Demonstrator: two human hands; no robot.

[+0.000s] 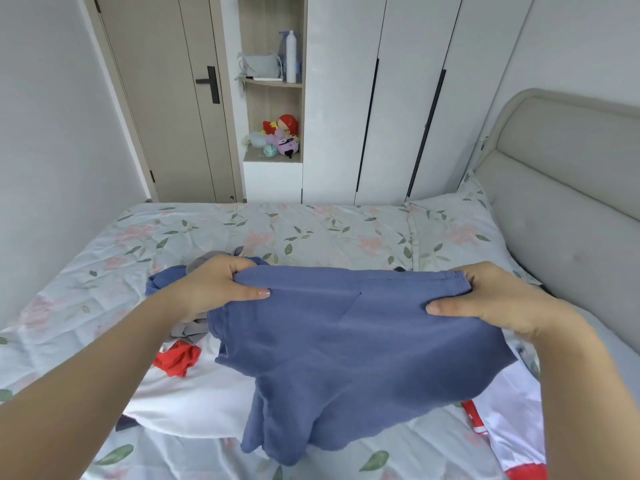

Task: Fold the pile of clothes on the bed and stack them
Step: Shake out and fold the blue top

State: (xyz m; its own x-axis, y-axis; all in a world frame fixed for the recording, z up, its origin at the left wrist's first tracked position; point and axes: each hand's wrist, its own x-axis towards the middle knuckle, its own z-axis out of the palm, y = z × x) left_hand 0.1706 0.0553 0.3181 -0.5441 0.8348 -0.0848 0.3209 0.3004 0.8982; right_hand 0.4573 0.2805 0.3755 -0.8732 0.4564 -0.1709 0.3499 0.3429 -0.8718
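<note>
A blue garment (332, 355) hangs lifted over the bed (311, 230), stretched between both hands. My left hand (218, 285) grips its upper left corner and my right hand (495, 299) grips its upper right corner. Its lower part droops onto a white garment (194, 396) lying on the floral sheet. Behind my left hand lies a loose pile with a grey piece (211, 259), another blue piece (164, 280) and a red piece (178, 358). A white and red garment (516, 424) lies at the lower right, partly hidden by my right arm.
A floral pillow (453, 230) lies against the padded headboard (568, 188) on the right. White wardrobe doors (398, 98), an open shelf with toys (280, 136) and a beige door (166, 98) stand beyond the bed's far edge.
</note>
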